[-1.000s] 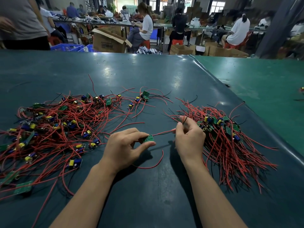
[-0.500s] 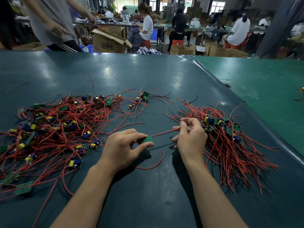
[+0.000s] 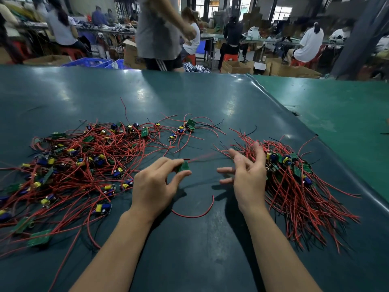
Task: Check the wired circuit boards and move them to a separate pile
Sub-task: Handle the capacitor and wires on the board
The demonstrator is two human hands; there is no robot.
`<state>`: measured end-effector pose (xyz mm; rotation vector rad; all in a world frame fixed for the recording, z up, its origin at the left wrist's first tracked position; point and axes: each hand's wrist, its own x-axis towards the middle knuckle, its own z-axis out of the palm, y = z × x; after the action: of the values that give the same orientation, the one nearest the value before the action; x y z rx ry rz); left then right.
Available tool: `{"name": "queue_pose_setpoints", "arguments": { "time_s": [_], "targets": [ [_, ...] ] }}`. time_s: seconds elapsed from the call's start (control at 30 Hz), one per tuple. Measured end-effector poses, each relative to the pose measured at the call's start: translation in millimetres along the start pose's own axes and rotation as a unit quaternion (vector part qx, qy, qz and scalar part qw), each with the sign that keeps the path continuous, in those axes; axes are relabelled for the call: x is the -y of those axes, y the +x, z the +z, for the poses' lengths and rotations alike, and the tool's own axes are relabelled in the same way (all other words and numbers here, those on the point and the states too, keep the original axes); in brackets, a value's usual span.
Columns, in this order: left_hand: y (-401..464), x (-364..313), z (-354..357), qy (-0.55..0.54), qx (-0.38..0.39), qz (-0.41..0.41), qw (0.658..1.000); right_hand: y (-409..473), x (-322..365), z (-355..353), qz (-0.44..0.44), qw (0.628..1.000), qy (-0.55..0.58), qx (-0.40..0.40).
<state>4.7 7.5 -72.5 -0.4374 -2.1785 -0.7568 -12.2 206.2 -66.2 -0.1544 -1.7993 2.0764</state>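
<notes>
My left hand pinches a small green circuit board between thumb and fingers at the table's middle. Its red wires stretch blurred to the right, and one red wire curls on the table below. My right hand is open with fingers spread, just left of the right pile of boards with red wires. A larger tangled pile of wired boards lies to the left of my left hand.
The dark green table mat ends at a raised edge on the right, beside a lighter green table. A person in a grey shirt stands at the far edge. Cardboard boxes and seated workers fill the background.
My right hand let go of the red wire and opened its fingers. The person in grey walked from the left to the middle behind the table.
</notes>
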Motion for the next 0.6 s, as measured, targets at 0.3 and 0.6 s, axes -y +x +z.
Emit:
{"name": "queue_pose_setpoints", "arguments": {
  "time_s": [0.3,0.6],
  "targets": [
    [3,-11,1,-0.048,0.050,0.111,0.991,-30,8,21,0.062,0.953,-0.080,0.284],
    [7,26,-11,0.059,-0.116,-0.009,0.991,-20,20,8,-0.062,0.997,-0.021,0.045]
  ]
}}
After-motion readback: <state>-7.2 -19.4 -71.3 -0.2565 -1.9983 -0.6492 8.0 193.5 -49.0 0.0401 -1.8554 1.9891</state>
